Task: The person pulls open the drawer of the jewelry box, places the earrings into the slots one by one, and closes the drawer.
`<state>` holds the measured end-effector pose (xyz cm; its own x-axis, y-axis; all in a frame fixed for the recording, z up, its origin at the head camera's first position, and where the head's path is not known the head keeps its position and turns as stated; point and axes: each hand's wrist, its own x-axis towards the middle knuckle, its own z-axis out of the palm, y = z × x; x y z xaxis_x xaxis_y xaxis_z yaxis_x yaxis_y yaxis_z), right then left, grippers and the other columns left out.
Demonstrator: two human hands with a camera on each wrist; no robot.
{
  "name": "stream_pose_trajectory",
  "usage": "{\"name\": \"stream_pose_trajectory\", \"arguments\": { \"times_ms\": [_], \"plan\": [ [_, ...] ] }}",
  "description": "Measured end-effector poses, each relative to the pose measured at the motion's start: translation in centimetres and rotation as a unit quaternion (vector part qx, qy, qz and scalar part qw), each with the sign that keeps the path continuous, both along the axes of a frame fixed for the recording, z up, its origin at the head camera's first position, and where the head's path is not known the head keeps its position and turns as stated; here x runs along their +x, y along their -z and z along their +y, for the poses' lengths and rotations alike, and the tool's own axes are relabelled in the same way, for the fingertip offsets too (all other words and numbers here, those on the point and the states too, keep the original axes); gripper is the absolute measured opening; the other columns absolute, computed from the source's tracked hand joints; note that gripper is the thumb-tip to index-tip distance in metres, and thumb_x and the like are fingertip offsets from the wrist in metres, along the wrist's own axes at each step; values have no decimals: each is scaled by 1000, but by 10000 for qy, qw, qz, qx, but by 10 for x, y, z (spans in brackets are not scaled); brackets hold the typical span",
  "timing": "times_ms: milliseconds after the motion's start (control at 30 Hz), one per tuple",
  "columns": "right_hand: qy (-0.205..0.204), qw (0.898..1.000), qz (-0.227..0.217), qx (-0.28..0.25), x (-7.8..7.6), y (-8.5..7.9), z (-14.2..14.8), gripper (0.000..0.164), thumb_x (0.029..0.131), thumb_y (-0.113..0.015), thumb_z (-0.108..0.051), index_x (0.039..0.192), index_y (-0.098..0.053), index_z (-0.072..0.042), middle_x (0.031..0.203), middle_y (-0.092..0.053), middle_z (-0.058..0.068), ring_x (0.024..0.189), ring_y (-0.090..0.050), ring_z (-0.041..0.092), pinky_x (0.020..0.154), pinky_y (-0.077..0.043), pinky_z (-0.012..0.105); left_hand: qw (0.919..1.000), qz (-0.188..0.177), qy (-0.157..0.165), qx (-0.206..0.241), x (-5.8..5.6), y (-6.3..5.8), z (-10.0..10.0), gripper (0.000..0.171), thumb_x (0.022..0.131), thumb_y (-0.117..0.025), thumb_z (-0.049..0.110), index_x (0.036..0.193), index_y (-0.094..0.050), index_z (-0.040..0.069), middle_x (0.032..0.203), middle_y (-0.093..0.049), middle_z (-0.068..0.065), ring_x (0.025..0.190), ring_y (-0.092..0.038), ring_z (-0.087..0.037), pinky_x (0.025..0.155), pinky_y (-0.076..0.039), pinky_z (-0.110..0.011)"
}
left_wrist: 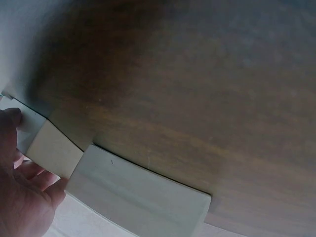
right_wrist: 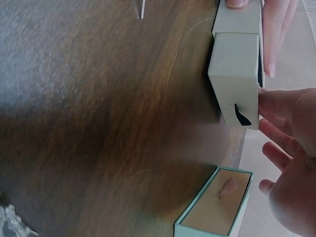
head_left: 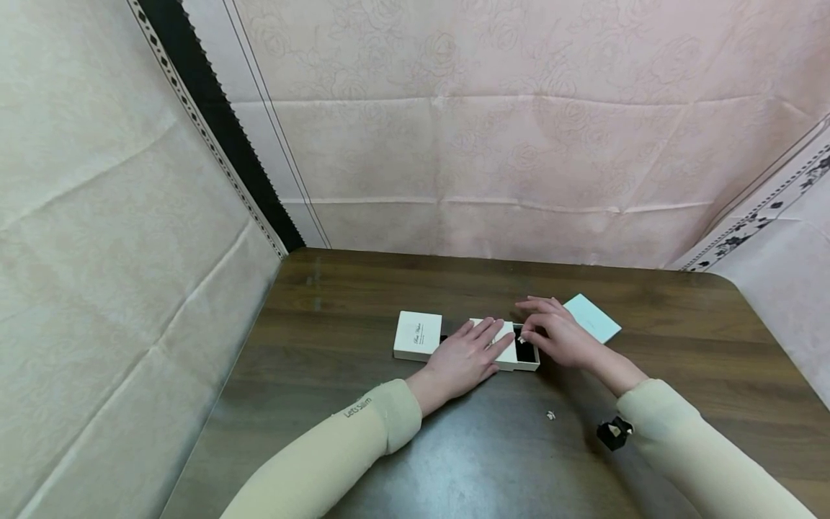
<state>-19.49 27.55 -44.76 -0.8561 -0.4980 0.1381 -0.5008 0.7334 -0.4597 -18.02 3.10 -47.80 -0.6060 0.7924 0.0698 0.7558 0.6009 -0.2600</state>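
White, the drawer box (head_left: pixel 509 355) near the tabletop's (head_left: pixel 363 288) far edge may slide if my left hand (head_left: pixel 462 358), straight fingers spread, presses too lightly, jolting loose the trinket (head_left: pixel 521 339) my right hand (head_left: pixel 556 336) pinches.

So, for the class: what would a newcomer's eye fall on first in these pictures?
Probably the white drawer box, with the left hand spread across it and the right hand at its open drawer. Next, perhaps, the pale blue box beside the right hand and the black faceted object beside the right sleeve. At the head view's upper left, a black strip slants between pale cloths.
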Motion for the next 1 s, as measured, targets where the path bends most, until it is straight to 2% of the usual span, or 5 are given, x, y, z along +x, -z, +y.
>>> {"name": "stream_pose_trajectory", "arguments": {
  "times_ms": [733,1000],
  "plan": [
    [7,9999,-24,-105,2,2,3,17,99,-72,0,87,-74,-10,145,-59,31,146,-40,56,117,-19,81,10000,51,47,10,0,0,-1,61,114,-45,50,169,-35,26,173,-36,-3,158,-36,-18,126,-35,-38],
    [-1,9998,-64,-177,3,2,1,18,101,-71,-1,87,-74,-12,146,-59,30,146,-40,56,115,-29,75,10000,-2,19,7,0,0,-1,62,114,-45,50,170,-33,26,173,-35,-3,159,-34,-18,126,-35,-38]
  ]
}}
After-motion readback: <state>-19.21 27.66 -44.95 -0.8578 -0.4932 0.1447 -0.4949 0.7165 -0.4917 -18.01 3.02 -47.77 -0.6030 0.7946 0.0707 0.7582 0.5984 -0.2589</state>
